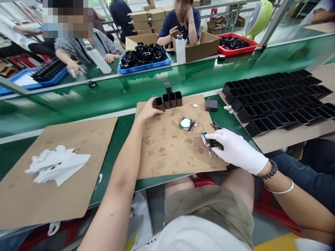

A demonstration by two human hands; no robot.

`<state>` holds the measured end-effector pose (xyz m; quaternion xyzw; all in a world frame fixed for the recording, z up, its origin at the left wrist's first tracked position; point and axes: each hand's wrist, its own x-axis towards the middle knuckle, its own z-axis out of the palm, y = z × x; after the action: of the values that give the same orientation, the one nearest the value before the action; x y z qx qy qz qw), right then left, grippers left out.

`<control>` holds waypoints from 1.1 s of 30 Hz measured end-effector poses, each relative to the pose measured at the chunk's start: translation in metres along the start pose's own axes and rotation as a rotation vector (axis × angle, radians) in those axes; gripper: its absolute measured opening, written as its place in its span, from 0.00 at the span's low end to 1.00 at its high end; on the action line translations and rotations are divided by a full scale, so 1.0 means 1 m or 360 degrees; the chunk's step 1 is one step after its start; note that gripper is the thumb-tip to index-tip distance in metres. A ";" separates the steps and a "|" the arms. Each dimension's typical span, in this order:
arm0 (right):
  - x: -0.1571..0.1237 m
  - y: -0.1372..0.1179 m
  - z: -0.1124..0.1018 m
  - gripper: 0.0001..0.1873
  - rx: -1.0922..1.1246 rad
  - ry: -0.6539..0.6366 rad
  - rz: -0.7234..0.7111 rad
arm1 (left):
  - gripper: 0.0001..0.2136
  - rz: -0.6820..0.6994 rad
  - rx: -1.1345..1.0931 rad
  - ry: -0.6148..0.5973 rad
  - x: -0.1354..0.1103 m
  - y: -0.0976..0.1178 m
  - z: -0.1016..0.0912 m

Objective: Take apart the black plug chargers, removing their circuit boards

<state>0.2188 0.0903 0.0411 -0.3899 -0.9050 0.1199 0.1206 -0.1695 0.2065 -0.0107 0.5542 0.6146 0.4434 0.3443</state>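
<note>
My bare left hand (148, 111) has its fingers around a small open-topped black plastic case (159, 104), at the end of a short row of similar cases (172, 100). Behind the row stands a black plug adapter (168, 87) with its prongs up. In its white glove, my right hand (230, 148) grips a small circuit board (205, 137) with coloured parts, above the cardboard sheet (167, 150). A thin metal strip and a black part show at its fingers; how they join is unclear. Nearby lie a green circuit board with a white disc (185, 123) and pliers (216, 126).
Rows of open black cases (277, 101) fill cardboard on the right. A closed black case (211, 105) and white bits (195, 105) lie near the sheet's far edge. White cloth (59, 164) is on the left cardboard. Across the green belt (125, 87), people sit by trays of black parts.
</note>
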 end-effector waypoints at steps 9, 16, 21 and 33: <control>0.008 0.009 -0.018 0.36 0.0250 -0.0034 -0.0022 | 0.32 -0.0156 -0.0036 -0.0080 -0.059 0.012 -0.013; 0.031 -0.001 0.006 0.28 0.0185 -0.0118 -0.0001 | 0.34 -0.0254 0.0155 -0.0388 -0.141 0.047 0.004; 0.032 0.012 0.007 0.33 0.1555 -0.0126 0.0436 | 0.33 -0.0091 0.0114 -0.0514 -0.159 0.083 0.025; 0.011 -0.021 0.018 0.17 0.2888 0.0158 0.0870 | 0.28 0.0377 -0.0184 -0.0509 -0.180 0.087 0.082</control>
<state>0.1916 0.0824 0.0326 -0.3505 -0.3376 0.7848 0.3838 -0.0351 0.0417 0.0274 0.6653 0.4562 0.4216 0.4141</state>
